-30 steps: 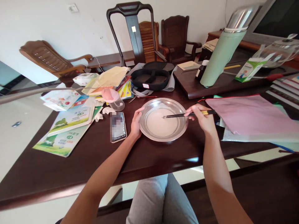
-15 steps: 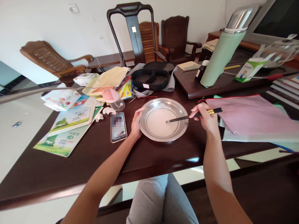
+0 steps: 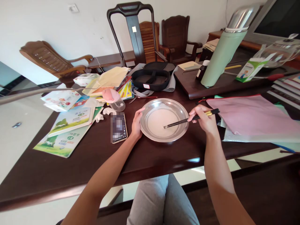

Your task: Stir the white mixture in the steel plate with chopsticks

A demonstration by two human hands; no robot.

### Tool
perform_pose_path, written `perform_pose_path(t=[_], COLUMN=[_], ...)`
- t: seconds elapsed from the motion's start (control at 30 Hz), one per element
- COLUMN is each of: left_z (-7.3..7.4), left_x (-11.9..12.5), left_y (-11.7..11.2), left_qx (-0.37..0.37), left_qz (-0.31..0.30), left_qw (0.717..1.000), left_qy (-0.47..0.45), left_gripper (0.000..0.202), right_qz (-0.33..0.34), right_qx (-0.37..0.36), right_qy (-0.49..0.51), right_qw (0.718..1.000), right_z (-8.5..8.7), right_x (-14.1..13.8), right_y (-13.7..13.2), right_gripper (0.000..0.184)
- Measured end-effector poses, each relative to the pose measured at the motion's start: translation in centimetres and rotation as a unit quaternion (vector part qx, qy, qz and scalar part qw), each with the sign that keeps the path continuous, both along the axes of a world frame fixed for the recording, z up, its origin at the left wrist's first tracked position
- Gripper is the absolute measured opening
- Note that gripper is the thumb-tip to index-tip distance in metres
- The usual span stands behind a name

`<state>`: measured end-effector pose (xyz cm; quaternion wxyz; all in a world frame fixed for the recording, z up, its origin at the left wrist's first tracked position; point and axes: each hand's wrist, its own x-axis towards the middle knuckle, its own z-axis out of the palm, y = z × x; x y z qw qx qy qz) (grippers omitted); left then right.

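Note:
A shallow steel bowl (image 3: 174, 104) sits on the dark wooden table (image 3: 70, 168) and holds a pale whitish liquid (image 3: 157, 120). My left hand (image 3: 136, 123) grips the bowl's left rim, fingers curled around it. My right hand (image 3: 203, 118) is closed on a pair of dark chopsticks (image 3: 185, 120) with yellow bands near the top. Their tips dip into the liquid near the bowl's front middle.
A phone (image 3: 118, 127) lies just left of the bowl, with books (image 3: 70, 122), tissue and a pink-lidded bottle (image 3: 114, 99) beyond. A pink folder (image 3: 250, 117) lies to the right. Behind are a black divided tray (image 3: 151, 79), a green thermos (image 3: 222, 56) and wooden chairs.
The chopstick tips have swept through the liquid from the bowl's upper middle towards its front. My right hand shifted slightly with them. My left hand stayed on the rim.

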<state>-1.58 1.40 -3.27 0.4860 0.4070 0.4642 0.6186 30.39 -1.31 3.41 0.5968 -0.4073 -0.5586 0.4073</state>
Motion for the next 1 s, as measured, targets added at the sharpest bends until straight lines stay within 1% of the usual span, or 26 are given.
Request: perform_pose_path(t=[0.07,0.13,0.2,0.27,0.33,0.4,0.47,0.53,0.6,0.67,0.73,0.8,0.9,0.93,1.0], left_z=[0.0,0.0,0.0,0.0,-0.1,-0.1,-0.2,-0.2,-0.2,-0.2,-0.2,-0.2,-0.2,-0.2,-0.2], left_x=[0.0,0.0,0.0,-0.1,-0.1,-0.1,-0.1,-0.1,-0.1,-0.1,-0.1,-0.1,-0.1,-0.1,-0.1], left_y=[0.0,0.0,0.0,0.0,0.1,0.1,0.1,0.1,0.1,0.1,0.1,0.1,0.1,0.1,0.1], left_qx=[0.0,0.003,0.006,0.007,0.006,0.006,0.006,0.008,0.01,0.011,0.011,0.01,0.011,0.012,0.014], left_qz=[0.0,-0.001,-0.003,-0.004,-0.005,-0.005,-0.005,-0.005,-0.005,-0.006,-0.006,-0.004,-0.002,-0.002,-0.005], left_qw=[1.0,1.0,1.0,1.0,1.0,1.0,1.0,1.0,1.0,1.0,1.0,1.0,1.0,1.0,1.0], left_qy=[-0.002,-0.005,-0.009,-0.01,-0.011,-0.011,-0.011,-0.008,-0.007,-0.008,-0.007,-0.005,-0.003,-0.002,0.0], left_gripper=[0.043,0.046,0.048,0.048,0.046,0.045,0.045,0.044,0.043,0.045,0.047,0.047,0.046,0.045,0.043], right_qz=[0.048,0.056,0.019,-0.029,-0.042,-0.012,0.036,0.061,0.04,-0.01,-0.037,-0.016,0.055,0.067,0.056], right_qx=[-0.011,-0.012,-0.005,0.004,0.007,0.0,-0.01,-0.013,-0.009,-0.002,0.001,-0.005,-0.018,-0.019,-0.016], right_qy=[-0.034,-0.059,-0.052,-0.019,0.013,0.012,-0.023,-0.056,-0.061,-0.035,-0.002,0.007,-0.035,-0.05,-0.063], right_qw=[0.998,0.997,0.998,0.999,0.999,1.0,0.999,0.996,0.997,0.999,0.999,1.0,0.998,0.996,0.996], right_z=[0.1,0.2,0.1,-0.1,-0.3,-0.3,-0.2,0.0,0.1,-0.1,-0.2,-0.2,0.1,0.2,0.2], right_x=[-0.4,-0.8,-0.6,-0.1,0.3,0.4,-0.1,-0.5,-0.6,-0.2,0.3,0.4,-0.2,-0.5,-0.7], right_y=[-0.1,0.0,0.1,0.3,0.3,0.2,0.1,0.1,0.2,0.3,0.3,0.3,0.1,0.0,0.1], right_gripper=[0.06,0.061,0.061,0.06,0.06,0.06,0.059,0.059,0.059,0.059,0.06,0.061,0.06,0.06,0.06])
